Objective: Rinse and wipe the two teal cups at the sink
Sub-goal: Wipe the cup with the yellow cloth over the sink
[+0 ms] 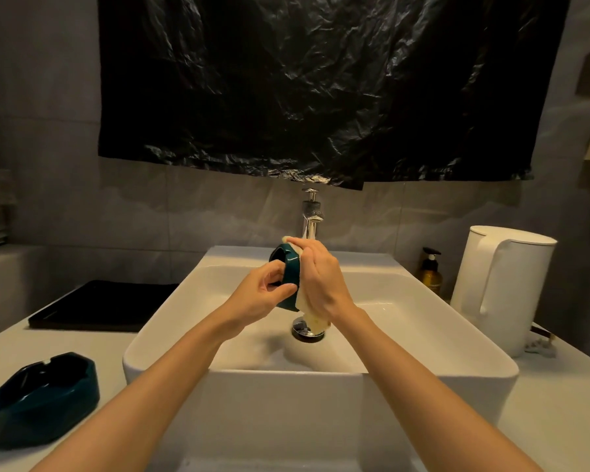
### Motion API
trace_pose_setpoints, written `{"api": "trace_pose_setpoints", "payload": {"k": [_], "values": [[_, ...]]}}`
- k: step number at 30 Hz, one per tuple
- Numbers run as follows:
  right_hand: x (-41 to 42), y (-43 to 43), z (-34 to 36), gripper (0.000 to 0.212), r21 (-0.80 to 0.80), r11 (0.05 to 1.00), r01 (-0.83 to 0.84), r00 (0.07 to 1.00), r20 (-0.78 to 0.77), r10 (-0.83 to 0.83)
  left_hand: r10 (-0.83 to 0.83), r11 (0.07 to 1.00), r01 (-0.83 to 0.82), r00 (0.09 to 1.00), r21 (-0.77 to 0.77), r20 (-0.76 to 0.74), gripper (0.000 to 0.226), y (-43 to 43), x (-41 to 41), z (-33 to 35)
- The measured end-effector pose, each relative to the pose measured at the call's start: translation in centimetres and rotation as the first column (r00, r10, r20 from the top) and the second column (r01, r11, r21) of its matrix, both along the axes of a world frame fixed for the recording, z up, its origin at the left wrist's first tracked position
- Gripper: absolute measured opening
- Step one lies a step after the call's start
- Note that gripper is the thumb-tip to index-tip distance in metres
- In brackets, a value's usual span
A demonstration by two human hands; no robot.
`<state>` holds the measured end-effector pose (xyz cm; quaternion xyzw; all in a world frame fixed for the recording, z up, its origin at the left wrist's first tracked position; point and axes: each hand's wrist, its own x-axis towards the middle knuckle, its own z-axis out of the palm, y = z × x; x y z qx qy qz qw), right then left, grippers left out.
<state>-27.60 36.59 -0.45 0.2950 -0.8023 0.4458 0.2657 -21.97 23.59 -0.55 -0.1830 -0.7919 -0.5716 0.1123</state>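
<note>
Over the white sink [171, 315], my left hand [259, 294] grips one teal cup [291, 270] by its rim, the cup tipped on its side with its mouth facing left. My right hand [321, 277] presses a pale yellow cloth [312, 318] against the cup's outer wall and base; the cloth's tail hangs down toward the drain [302, 330]. The second teal cup [43, 398] stands upright on the counter at the near left, apart from both hands. No water is visibly running from the chrome tap [310, 219].
A black tray [99, 306] lies on the counter left of the sink. A white kettle [501, 284] and a brown pump bottle [430, 270] stand to the right. Black plastic sheeting [321, 83] covers the wall above the tap.
</note>
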Motion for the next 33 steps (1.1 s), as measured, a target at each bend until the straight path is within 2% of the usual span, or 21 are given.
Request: {"api": "trace_pose_setpoints", "payload": {"k": [1,4,6,7,9,11,14,17,21,24,26,30,33], "values": [[0.2,0.0,-0.2,0.054,-0.014,1.000,-0.003,1.000,0.000,0.003,-0.004,1.000,0.004,1.000,-0.009,0.004,0.019,0.0,0.0,0.0],[0.7,0.6,-0.5,0.047,0.109,0.994,-0.021,0.967,-0.252,0.048,-0.027,0.999,0.027,0.999,0.018,-0.022,0.020,0.2,0.2,0.2],[0.2,0.8,-0.2,0.045,0.110,0.994,-0.024,0.953,-0.297,0.055,-0.056,0.998,0.057,0.998,0.035,-0.032,0.019,0.2,0.3,0.3],[0.0,0.8,0.0,0.044,0.047,0.999,-0.025,0.970,-0.239,0.035,-0.070,0.997,0.070,0.997,0.030,-0.024,0.020,0.3,0.4,0.3],[-0.1,0.7,0.6,0.043,-0.150,0.988,-0.048,0.999,-0.002,0.048,-0.082,0.997,0.082,0.997,0.003,0.010,0.020,0.3,0.6,0.4],[-0.4,0.8,0.9,0.046,-0.273,0.961,-0.050,0.978,0.180,0.102,-0.076,0.997,0.076,0.995,0.007,0.056,0.022,0.3,0.6,0.5],[-0.5,1.5,1.1,0.035,-0.322,0.947,0.010,0.967,0.244,0.072,-0.123,0.990,0.115,0.987,0.084,0.099,0.032,0.1,0.5,0.7],[-0.5,1.9,1.0,0.029,-0.349,0.937,0.029,0.969,0.240,0.060,-0.257,0.933,0.221,0.961,0.283,0.100,0.032,-0.3,0.4,1.0],[-0.8,2.2,0.5,0.025,-0.296,0.952,0.074,0.985,0.173,-0.023,-0.297,0.848,0.209,0.949,0.487,0.110,0.026,-0.7,0.5,1.5],[-0.4,2.7,0.9,0.020,-0.400,0.910,0.115,0.987,0.153,-0.057,-0.238,0.822,0.113,0.958,0.558,0.157,0.021,-0.9,0.4,1.6],[0.2,2.8,1.3,0.016,-0.442,0.893,0.080,0.994,0.103,-0.038,-0.222,0.826,0.092,0.960,0.556,0.172,0.021,-1.0,0.3,1.6],[1.5,1.6,0.9,0.017,-0.275,0.960,-0.058,0.995,-0.099,0.032,-0.164,0.858,0.051,0.970,0.512,0.179,0.021,-0.7,0.3,1.6],[1.5,1.2,0.2,0.025,-0.134,0.987,-0.093,0.947,-0.319,0.045,-0.099,0.864,-0.008,0.977,0.503,0.186,0.026,-1.0,0.0,1.5]]}}
